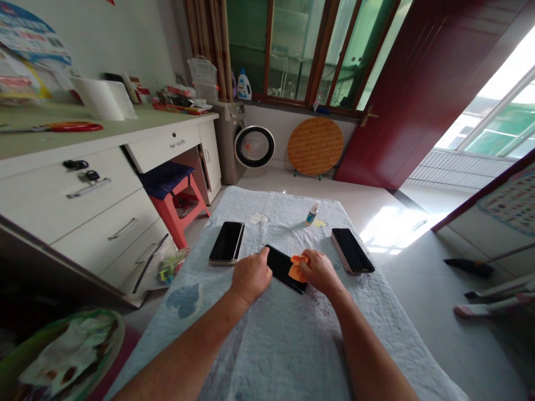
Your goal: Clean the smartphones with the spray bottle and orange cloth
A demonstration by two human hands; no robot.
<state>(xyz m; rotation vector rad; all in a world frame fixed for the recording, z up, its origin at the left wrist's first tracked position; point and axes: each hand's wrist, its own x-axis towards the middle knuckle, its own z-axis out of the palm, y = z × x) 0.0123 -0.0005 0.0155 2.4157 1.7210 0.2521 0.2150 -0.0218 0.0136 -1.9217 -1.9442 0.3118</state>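
A black phone (pixel 279 266) lies slanted on the cloth-covered table, between my hands. My left hand (pixel 252 274) is closed on its left end, thumb at the upper corner. My right hand (pixel 320 271) grips a small orange cloth (pixel 297 271), which rests over the right part of the phone's screen. To the left, another dark phone (pixel 227 241) sits on top of what looks like a lighter device. A third dark phone (pixel 353 250), also with a lighter layer beneath, is on the right. Behind them stands a small spray bottle (pixel 311 214).
A light blue patterned cloth (pixel 267 345) covers the table. At the left are a white desk (pixel 175 125), a red stool (pixel 178 214) and a bin (pixel 119 340). Farther back stand a washer (pixel 229 142) and a round wooden board (pixel 315 146).
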